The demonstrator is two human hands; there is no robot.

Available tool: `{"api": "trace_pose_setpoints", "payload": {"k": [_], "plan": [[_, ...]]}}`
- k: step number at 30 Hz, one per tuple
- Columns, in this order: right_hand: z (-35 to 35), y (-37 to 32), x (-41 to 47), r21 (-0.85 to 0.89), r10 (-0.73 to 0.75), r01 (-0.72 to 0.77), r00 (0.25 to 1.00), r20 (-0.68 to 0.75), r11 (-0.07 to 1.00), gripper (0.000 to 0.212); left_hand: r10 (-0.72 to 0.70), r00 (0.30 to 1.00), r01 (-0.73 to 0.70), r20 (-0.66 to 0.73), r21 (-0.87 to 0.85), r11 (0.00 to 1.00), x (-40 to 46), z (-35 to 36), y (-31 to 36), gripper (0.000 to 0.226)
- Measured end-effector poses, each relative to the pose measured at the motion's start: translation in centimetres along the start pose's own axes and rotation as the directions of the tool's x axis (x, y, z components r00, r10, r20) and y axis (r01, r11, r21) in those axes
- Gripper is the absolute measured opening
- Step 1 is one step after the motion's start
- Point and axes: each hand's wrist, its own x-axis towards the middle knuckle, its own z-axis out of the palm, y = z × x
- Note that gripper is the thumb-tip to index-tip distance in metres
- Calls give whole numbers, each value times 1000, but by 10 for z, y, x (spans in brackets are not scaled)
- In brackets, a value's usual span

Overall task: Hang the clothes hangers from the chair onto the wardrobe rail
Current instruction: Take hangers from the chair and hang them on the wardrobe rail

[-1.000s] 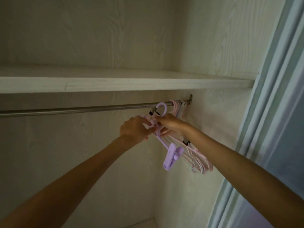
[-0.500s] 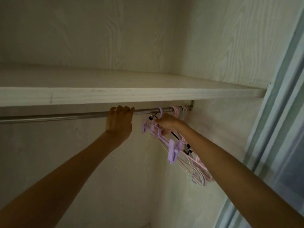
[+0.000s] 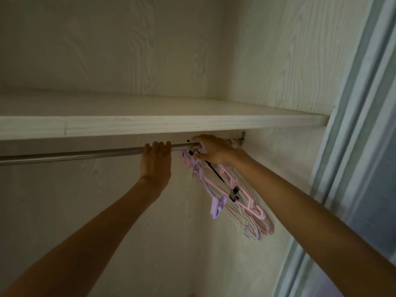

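A metal wardrobe rail (image 3: 85, 154) runs under a white shelf. My left hand (image 3: 156, 162) grips the rail, fingers curled over its top. Just to its right, my right hand (image 3: 211, 150) holds the tops of a bunch of pink, purple and white hangers (image 3: 240, 202) against the rail. The bunch slants down to the right beneath it, with a purple clip (image 3: 217, 205) and a black clip hanger (image 3: 233, 192) among them. The hooks are hidden by my right hand. More hanger hooks (image 3: 233, 142) sit on the rail near its right end.
The white shelf (image 3: 162, 125) lies close above the rail. The wardrobe's right side wall (image 3: 278, 168) is right behind the hangers. A sliding door frame (image 3: 353, 125) stands at the right. The rail to the left of my hands is bare.
My left hand let go of the hangers and took hold of the rail. My right hand rose with the bunch up to the rail, now covering the hooks.
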Motion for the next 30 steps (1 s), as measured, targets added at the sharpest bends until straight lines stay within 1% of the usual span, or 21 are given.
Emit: {"api": "trace_pose_setpoints", "payload": {"k": [1, 4, 6, 8, 14, 18, 20, 23, 25, 26, 28, 30], "plan": [[5, 3, 2, -33, -1, 1, 1000, -11, 999, 54, 2, 1000, -2, -3, 8, 1000, 0, 1, 0, 65], [10, 17, 1, -110, -20, 5, 991, -135, 994, 50, 12, 1000, -12, 1, 27, 1000, -2, 1, 1, 70], [11, 29, 0, -153, 1, -23, 989, -147, 988, 49, 6, 1000, -6, 16, 35, 999, -3, 1, 2, 72], [8, 40, -2, -130, 22, -40, 990, -137, 991, 51, -9, 999, 8, 32, 43, 999, -3, 1, 4, 75], [2, 53, -10, -38, -32, 27, 988, -153, 999, 58, -30, 998, 27, 51, 64, 998, -3, 0, 9, 77], [8, 58, -7, -105, -43, 29, 990, -136, 994, 61, -52, 997, 48, 63, 66, 997, -4, 2, 10, 79], [10, 59, -7, -124, -58, 38, 985, -160, 992, 61, -67, 995, 62, 76, 69, 996, -4, 2, 11, 79], [9, 56, -20, -58, -72, 60, 971, -227, 997, 60, -78, 993, 69, 90, 99, 993, -11, -2, 13, 78], [4, 47, -37, -6, -100, 102, 965, -241, 995, 55, -91, 995, 90, 29, 40, 995, -20, 0, 13, 80], [2, 42, -52, 35, -118, 130, 964, -237, 991, 49, -90, 996, 90, -11, -26, 996, -31, 0, 16, 81], [2, 33, -86, 199, -96, 134, 977, -193, 971, 37, -62, 995, 47, -83, -171, 984, -59, 3, 29, 80], [6, 26, -131, 404, -4, 47, 994, -107, 913, 27, 17, 988, -59, -154, -277, 959, -92, 8, 48, 72]]}}
